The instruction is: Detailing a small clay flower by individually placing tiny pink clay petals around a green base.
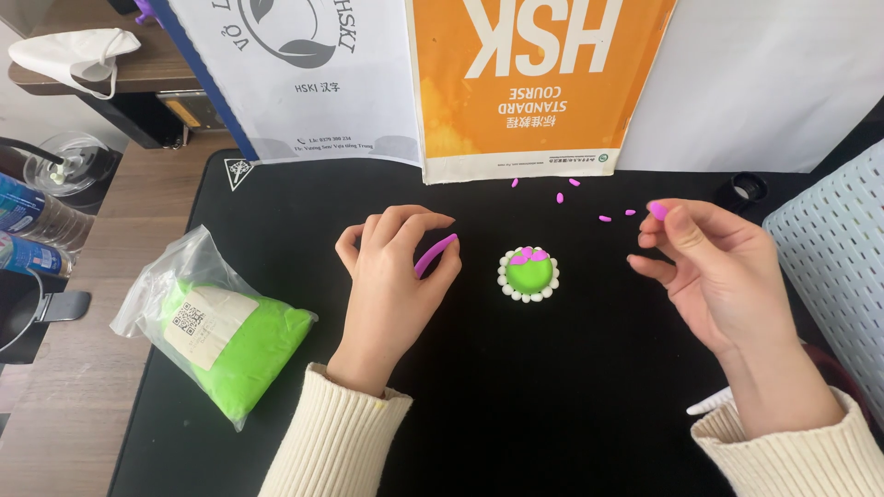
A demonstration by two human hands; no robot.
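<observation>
My left hand (394, 276) rests on the black mat (516, 414) and pinches a thin purple clay strip (435, 254) between thumb and fingers. My right hand (723, 271) hovers at the right with a tiny purple clay bit (657, 210) pinched at its fingertips. Between the two hands sits a small green clay dome (529, 273), ringed with white beads and topped with a few purple pieces. Several loose purple clay bits (560, 197) lie scattered on the mat behind the dome.
A plastic bag of green clay (230, 345) lies at the left of the mat. An orange book (534, 83) and a white paper bag (295, 78) stand at the back. A white perforated basket (833, 267) is at right, bottles (32, 230) at far left.
</observation>
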